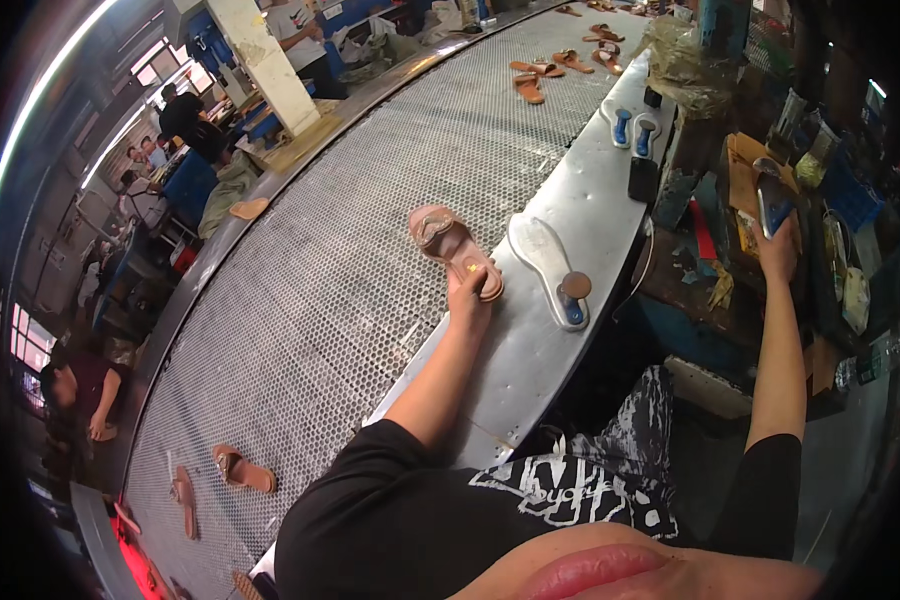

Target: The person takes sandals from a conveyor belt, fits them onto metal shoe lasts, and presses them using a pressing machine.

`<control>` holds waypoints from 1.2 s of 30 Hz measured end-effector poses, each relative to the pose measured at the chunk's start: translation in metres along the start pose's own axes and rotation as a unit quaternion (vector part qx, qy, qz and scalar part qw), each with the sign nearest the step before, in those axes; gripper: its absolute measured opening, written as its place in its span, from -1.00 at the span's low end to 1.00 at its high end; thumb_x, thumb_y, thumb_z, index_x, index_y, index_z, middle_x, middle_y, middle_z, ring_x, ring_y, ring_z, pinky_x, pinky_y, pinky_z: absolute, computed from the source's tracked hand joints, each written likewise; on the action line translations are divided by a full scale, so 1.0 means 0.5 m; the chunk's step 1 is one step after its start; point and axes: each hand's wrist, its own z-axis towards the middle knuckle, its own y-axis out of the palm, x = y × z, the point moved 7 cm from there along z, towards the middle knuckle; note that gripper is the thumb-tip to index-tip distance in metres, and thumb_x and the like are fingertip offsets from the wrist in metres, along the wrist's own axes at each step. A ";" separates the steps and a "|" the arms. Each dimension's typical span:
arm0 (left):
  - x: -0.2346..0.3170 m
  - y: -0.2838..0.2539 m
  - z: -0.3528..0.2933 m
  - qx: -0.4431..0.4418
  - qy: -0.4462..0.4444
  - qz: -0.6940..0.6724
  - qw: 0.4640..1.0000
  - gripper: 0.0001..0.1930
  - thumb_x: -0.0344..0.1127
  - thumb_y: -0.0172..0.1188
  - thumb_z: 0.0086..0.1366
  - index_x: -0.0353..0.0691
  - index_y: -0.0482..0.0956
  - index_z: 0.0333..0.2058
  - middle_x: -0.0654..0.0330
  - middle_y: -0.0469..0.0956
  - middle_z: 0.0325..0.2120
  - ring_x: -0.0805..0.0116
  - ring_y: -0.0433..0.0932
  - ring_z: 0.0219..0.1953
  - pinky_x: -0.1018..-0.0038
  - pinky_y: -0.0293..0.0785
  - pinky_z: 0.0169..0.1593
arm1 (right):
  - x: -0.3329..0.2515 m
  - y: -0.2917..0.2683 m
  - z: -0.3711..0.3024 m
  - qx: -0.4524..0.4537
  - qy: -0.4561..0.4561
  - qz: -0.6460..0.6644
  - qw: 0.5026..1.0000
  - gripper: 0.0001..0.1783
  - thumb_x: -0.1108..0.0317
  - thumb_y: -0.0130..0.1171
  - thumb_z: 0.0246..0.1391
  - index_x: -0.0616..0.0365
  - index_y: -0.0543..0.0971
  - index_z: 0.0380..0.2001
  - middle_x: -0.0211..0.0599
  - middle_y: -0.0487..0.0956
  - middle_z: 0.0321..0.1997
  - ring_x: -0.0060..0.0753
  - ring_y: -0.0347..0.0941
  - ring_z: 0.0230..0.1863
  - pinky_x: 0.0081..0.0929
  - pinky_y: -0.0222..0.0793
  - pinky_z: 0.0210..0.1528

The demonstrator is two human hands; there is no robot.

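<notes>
Left grip (469, 303): clamped on brown sandal (457, 246) by heel, presumably sparing strap (433, 230); sandal over mesh belt (320, 270) edge | Right grip (779, 243): closed round shiny dark-blue object (772, 200), kind unclear | Silver shoe form (538, 248): flat on metal desk (495, 390), likely for reach.

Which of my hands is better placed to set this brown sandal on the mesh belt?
Probably your left hand: it grips the brown sandal by its heel, close by the mesh belt. Your right hand is off to the right, at a silver-and-blue object.
</notes>
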 end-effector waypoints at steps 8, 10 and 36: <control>0.010 0.009 -0.022 0.007 -0.039 -0.010 0.999 -0.50 -0.45 0.02 0.22 -0.19 0.16 0.14 0.06 0.42 -0.14 0.22 0.48 -0.14 0.31 0.48 -0.02 | -0.001 -0.053 -0.028 0.119 -0.042 0.121 0.985 -0.15 -0.16 0.12 0.05 0.11 0.19 0.28 0.00 0.39 0.21 0.02 0.33 0.20 -0.14 0.27 0.16; 0.016 0.005 -0.025 0.011 -0.037 -0.011 0.999 -0.51 -0.45 0.02 0.22 -0.19 0.17 0.14 0.06 0.42 -0.15 0.21 0.49 -0.14 0.31 0.48 -0.03 | -0.009 -0.050 -0.031 0.098 -0.031 0.123 0.987 -0.16 -0.15 0.11 0.06 0.11 0.19 0.29 -0.01 0.37 0.23 0.00 0.31 0.22 -0.15 0.26 0.17; 0.036 -0.001 -0.046 0.031 -0.037 -0.051 0.998 -0.51 -0.51 0.04 0.21 -0.18 0.17 0.11 0.01 0.46 -0.18 0.18 0.53 -0.20 0.32 0.52 -0.09 | -0.025 -0.072 -0.043 0.110 -0.060 0.124 0.984 -0.23 -0.03 0.12 0.10 0.17 0.21 0.27 -0.02 0.34 0.24 -0.02 0.27 0.25 -0.22 0.23 0.22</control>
